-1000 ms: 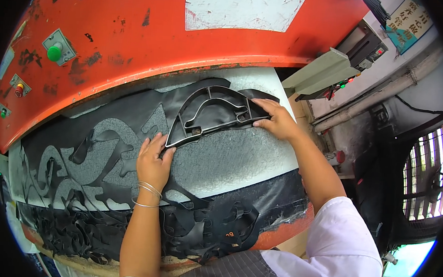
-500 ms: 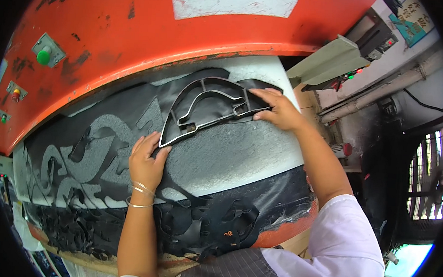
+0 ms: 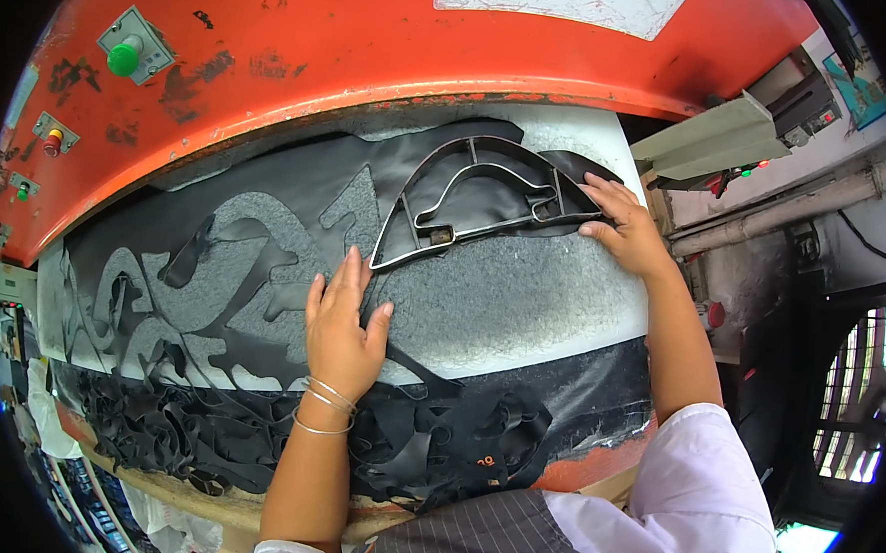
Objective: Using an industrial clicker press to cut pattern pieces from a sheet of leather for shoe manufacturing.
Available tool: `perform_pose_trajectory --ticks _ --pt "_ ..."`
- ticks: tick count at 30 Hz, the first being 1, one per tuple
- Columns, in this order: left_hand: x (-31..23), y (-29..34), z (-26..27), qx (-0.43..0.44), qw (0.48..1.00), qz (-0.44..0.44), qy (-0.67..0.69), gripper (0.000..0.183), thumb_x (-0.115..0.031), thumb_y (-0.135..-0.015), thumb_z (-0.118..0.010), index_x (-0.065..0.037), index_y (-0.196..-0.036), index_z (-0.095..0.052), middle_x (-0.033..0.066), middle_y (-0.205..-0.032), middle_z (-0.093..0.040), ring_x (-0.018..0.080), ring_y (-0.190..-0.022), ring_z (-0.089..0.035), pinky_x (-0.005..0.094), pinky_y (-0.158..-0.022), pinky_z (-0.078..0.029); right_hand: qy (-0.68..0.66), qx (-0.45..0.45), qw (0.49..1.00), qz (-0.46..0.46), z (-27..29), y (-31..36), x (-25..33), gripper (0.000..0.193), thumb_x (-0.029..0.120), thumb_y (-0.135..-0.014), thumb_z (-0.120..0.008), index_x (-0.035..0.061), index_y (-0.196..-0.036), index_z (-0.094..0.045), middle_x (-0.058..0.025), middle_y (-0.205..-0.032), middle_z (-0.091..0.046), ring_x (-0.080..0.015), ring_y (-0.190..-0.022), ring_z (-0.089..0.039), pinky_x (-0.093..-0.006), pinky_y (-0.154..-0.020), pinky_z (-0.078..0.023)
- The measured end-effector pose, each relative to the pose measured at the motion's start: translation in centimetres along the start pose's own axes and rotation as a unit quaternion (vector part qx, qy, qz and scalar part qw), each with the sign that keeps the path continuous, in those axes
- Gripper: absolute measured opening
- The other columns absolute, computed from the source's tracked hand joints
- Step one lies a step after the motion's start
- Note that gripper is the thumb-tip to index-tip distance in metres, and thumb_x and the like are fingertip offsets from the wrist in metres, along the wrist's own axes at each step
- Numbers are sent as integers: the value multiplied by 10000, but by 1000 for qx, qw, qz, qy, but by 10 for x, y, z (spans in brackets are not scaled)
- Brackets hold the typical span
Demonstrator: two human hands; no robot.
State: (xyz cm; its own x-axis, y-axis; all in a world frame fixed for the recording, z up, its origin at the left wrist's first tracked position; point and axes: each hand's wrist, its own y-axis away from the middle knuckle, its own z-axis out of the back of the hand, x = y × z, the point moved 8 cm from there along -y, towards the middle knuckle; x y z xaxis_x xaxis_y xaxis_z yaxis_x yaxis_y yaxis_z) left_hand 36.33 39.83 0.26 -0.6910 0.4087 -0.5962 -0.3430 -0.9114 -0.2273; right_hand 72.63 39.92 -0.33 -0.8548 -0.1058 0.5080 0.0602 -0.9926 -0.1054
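A half-moon cutting die (image 3: 494, 228) made of metal strip, with a curved inner strip and short crosspieces, lies on a black sheet of leather-like material (image 3: 269, 155). My right hand (image 3: 628, 229) grips the die's right end, its fingers above the corner and its thumb below. Just left of the die's pointed left tip is my left hand (image 3: 345, 336), open, fingers stretched out and thumb apart. Whether its fingertips touch the tip I cannot tell. Under the sheet is a worn white cutting board (image 3: 571, 131), grey where cut-out shapes leave it bare.
A red machine beam (image 3: 304, 54) spans the far side, carrying a green push button (image 3: 124, 57) and smaller buttons at left. Black scraps (image 3: 204, 434) heap along the board's near edge. At right stand a grey metal bracket (image 3: 711, 140) and a wall pipe (image 3: 777, 214).
The view has shifted, so the scene sits further right. My left hand has let go of the die's left tip and opened its fingers. My right hand stays at the die's right end.
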Motion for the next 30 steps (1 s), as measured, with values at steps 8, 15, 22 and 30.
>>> perform_pose_trajectory --ticks 8,15,22,30 --pt "5 -7 -8 41 999 -14 14 691 -111 -867 -598 6 -1475 -289 198 -1321 -572 244 -1261 -530 458 -1154 -114 -28 -36 999 -6 -1 -10 -1 520 221 -793 -731 134 -1288 -598 -84 -1380 -545 -362 -1305 -439 -429 -1105 -323" --pt "22 -31 -10 -130 974 139 125 270 -98 -806 -714 -58 -1073 -699 103 -907 -736 192 -902 -698 396 -1053 -343 -17 -42 999 1 -4 -11 -5 533 198 -787 -740 78 -1286 -592 -101 -1361 -561 -318 -1299 -460 -405 -1108 -320" --pt "16 -38 -9 -140 979 102 112 269 -70 -800 -712 -50 -1068 -703 117 -945 -730 205 -872 -700 386 -1021 -385 -27 -55 998 -1 2 -12 -6 505 248 -808 -721 131 -1285 -602 -94 -1363 -558 -343 -1287 -457 -418 -1113 -308" --pt "6 -35 -6 -96 990 94 43 309 -42 -812 -689 -40 -1121 -674 145 -1098 -695 229 -958 -695 419 -1058 -376 -26 -53 998 22 3 -14 -4 515 199 -781 -745 96 -1267 -612 -95 -1330 -584 -264 -1253 -508 -392 -1107 -319"
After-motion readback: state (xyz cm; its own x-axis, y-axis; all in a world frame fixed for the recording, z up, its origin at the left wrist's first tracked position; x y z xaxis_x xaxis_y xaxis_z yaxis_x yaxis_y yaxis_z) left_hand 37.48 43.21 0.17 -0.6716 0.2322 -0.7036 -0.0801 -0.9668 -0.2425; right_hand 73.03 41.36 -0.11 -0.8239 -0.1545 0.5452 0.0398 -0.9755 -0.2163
